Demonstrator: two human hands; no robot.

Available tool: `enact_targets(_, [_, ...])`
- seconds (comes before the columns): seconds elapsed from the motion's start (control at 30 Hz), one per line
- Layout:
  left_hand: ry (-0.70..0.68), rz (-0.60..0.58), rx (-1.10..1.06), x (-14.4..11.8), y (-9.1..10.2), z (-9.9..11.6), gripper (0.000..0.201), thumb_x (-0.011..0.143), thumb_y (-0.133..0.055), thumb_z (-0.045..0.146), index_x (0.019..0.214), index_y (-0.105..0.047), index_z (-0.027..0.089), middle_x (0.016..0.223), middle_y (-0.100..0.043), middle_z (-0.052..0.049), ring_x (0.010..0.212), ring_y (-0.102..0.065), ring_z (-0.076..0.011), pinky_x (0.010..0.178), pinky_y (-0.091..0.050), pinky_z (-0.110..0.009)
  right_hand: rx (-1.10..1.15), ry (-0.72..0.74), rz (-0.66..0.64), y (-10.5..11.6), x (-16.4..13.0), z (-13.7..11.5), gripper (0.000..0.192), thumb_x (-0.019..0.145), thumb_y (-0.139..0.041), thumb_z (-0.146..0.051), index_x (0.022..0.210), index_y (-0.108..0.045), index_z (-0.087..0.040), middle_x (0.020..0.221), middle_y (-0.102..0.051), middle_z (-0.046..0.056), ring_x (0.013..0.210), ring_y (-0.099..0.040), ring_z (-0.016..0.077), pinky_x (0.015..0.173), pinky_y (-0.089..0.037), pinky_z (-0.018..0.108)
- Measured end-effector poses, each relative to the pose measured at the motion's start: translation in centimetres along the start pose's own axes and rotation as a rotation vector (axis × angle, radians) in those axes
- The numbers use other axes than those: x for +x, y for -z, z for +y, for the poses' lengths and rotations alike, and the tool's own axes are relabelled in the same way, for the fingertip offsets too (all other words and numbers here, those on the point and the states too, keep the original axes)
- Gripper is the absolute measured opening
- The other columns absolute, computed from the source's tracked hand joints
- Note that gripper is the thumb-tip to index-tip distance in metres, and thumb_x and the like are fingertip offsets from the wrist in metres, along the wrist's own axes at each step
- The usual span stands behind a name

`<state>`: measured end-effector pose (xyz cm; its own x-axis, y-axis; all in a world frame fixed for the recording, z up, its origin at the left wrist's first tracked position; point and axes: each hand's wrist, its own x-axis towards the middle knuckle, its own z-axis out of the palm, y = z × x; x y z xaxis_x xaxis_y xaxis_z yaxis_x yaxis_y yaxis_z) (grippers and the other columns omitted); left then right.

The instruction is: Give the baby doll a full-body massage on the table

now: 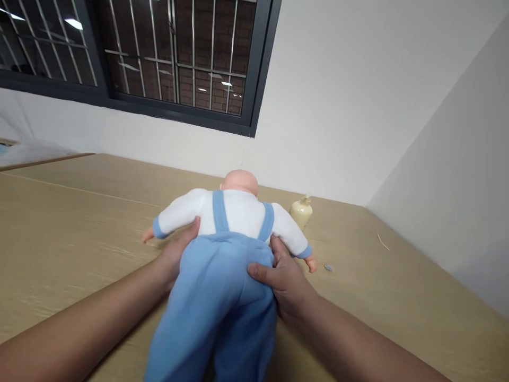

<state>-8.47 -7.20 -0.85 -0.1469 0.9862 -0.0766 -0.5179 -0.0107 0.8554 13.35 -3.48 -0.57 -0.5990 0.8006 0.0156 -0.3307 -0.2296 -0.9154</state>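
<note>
A baby doll (pixel 228 265) in a white top and blue overalls is between my two hands, its back turned to me and its head pointing away. My left hand (pixel 181 246) grips the doll's left-hand side below its arm, with most of the fingers hidden behind the body. On the other side my right hand (pixel 284 276) holds the doll at the waist, its thumb lying over the blue overalls. The doll's arms spread out to both sides. Its legs run down past the bottom of the view, and its face is hidden.
Behind the doll, a cream-coloured bottle-like object (pixel 301 212) stands on the tan surface (pixel 358 297). A small grey scrap (pixel 328 268) and a thin pale strip (pixel 383 241) lie to the right. White walls and a barred window (pixel 175 58) border the far side. Clear plastic sheeting (pixel 35 151) is at far left.
</note>
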Motion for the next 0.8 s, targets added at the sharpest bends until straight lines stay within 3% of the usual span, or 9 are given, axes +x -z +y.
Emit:
enact_targets(0.07, [0.05, -0.052, -0.018, 0.2, 0.3, -0.2, 0.061, 0.081, -0.071, 0.06, 0.125, -0.064, 0.018, 0.105, -0.077, -0.011, 0.105, -0.072, -0.0317, 0.094, -0.058, -0.042, -0.036, -0.007, 0.028, 0.5, 0.4, 0.4, 0.103, 0.063, -0.093, -0.024, 0.149, -0.036, -0.032, 0.133, -0.065, 0.008, 0.122, -0.063, 0.0321, 0.101, -0.053, 0.049])
enact_targets(0.17, [0.099, -0.181, 0.042, 0.5, 1.0, -0.6, 0.072, 0.072, -0.084, 0.047, 0.133, -0.058, 0.018, 0.11, -0.077, -0.013, 0.11, -0.071, -0.0337, 0.098, -0.056, -0.044, -0.104, -0.023, 0.075, 1.1, 0.8, 1.1, 0.108, 0.06, -0.094, -0.026, 0.15, -0.035, -0.031, 0.136, -0.063, 0.009, 0.123, -0.061, 0.0327, 0.101, -0.054, 0.049])
enact_targets(0.27, [0.101, -0.237, 0.14, 1.0, 1.5, -1.0, 0.076, 0.071, -0.087, 0.039, 0.136, -0.056, 0.016, 0.115, -0.075, -0.016, 0.111, -0.07, -0.0344, 0.1, -0.054, -0.046, -0.157, -0.036, 0.084, 1.6, 1.1, 1.8, 0.106, 0.061, -0.094, -0.029, 0.15, -0.036, -0.029, 0.134, -0.064, 0.009, 0.121, -0.062, 0.0326, 0.101, -0.054, 0.05])
enact_targets(0.4, [0.115, -0.196, 0.266, 1.7, 1.7, -1.8, 0.07, 0.077, -0.079, 0.052, 0.133, -0.058, 0.014, 0.106, -0.077, -0.017, 0.102, -0.073, -0.0349, 0.09, -0.058, -0.048, -0.237, -0.032, 0.098, 2.3, 1.4, 2.9, 0.097, 0.064, -0.092, -0.033, 0.147, -0.04, -0.03, 0.131, -0.065, 0.009, 0.119, -0.063, 0.0315, 0.1, -0.053, 0.051])
enact_targets(0.57, [0.085, -0.118, 0.436, 2.3, 1.7, -2.4, 0.066, 0.074, -0.075, 0.063, 0.115, -0.066, 0.012, 0.101, -0.078, -0.017, 0.098, -0.073, -0.034, 0.085, -0.059, -0.045, -0.29, -0.047, 0.127, 3.0, 1.5, 3.7, 0.091, 0.067, -0.089, -0.035, 0.146, -0.042, -0.03, 0.127, -0.067, 0.009, 0.117, -0.064, 0.0319, 0.1, -0.053, 0.052])
enact_targets(0.8, [-0.032, 0.083, 0.991, 2.7, 1.5, -2.0, 0.059, 0.079, -0.059, 0.073, 0.088, -0.067, 0.015, 0.096, -0.077, -0.014, 0.095, -0.07, -0.0355, 0.075, -0.054, -0.041, -0.443, 0.015, 0.169, 3.7, 1.8, 4.0, 0.083, 0.069, -0.085, -0.039, 0.142, -0.048, -0.027, 0.122, -0.069, 0.008, 0.114, -0.064, 0.0331, 0.099, -0.052, 0.05])
